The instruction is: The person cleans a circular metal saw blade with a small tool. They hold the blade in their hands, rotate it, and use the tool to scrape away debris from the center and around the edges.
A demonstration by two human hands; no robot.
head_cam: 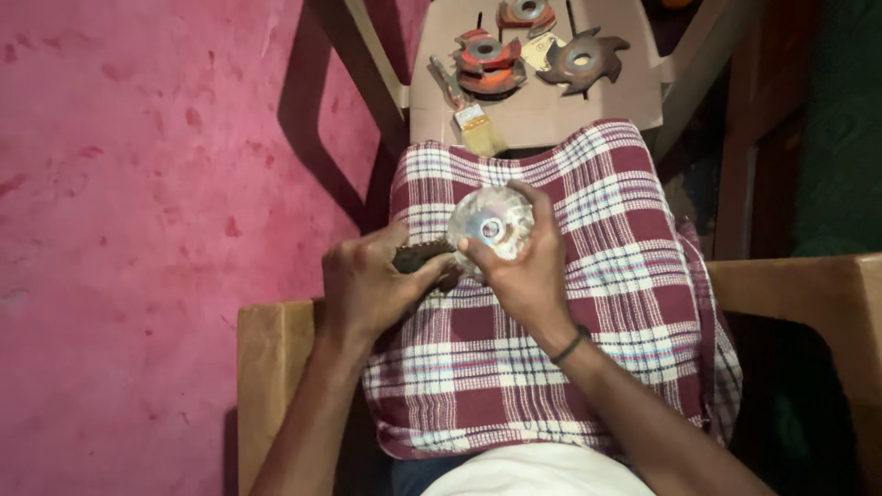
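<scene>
Fingers of right hand [522, 266] grip shiny disc [491, 223]; left hand [367, 285] clasps half-hidden toothed cutter [418, 255]

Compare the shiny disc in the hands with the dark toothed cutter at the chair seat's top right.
The shiny disc is silvery and reflective; the dark toothed cutter is dull dark grey. The disc's rim looks smooth and round, while the cutter has big hooked teeth. The disc is held over the checked cloth by the right hand; the cutter lies flat and untouched on the chair seat. Both are round with a centre hole.
</scene>
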